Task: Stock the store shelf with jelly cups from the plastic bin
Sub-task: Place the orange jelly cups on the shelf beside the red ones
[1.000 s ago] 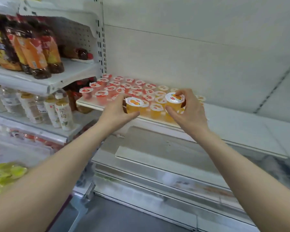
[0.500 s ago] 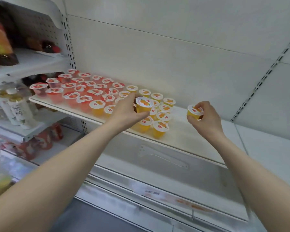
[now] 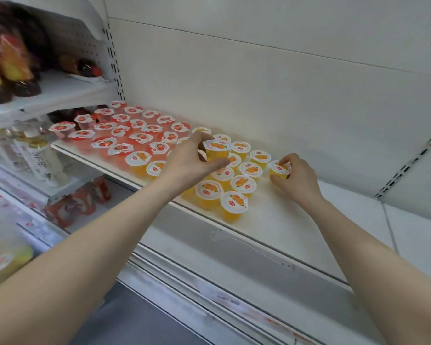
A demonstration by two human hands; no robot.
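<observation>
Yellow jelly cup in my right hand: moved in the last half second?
Yes: the yellow plastic jelly cup came down and left, nearer the standing yellow cups.

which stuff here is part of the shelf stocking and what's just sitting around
Job: left hand, left-hand cup, right hand, right-hand cup, stocked orange cups, red cups, shelf.
Just there: dark bottles, pale bottles, red packs below.

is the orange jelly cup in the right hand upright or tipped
Upright: the small orange plastic jelly cup has its white lid facing up, held by the right hand.
</observation>
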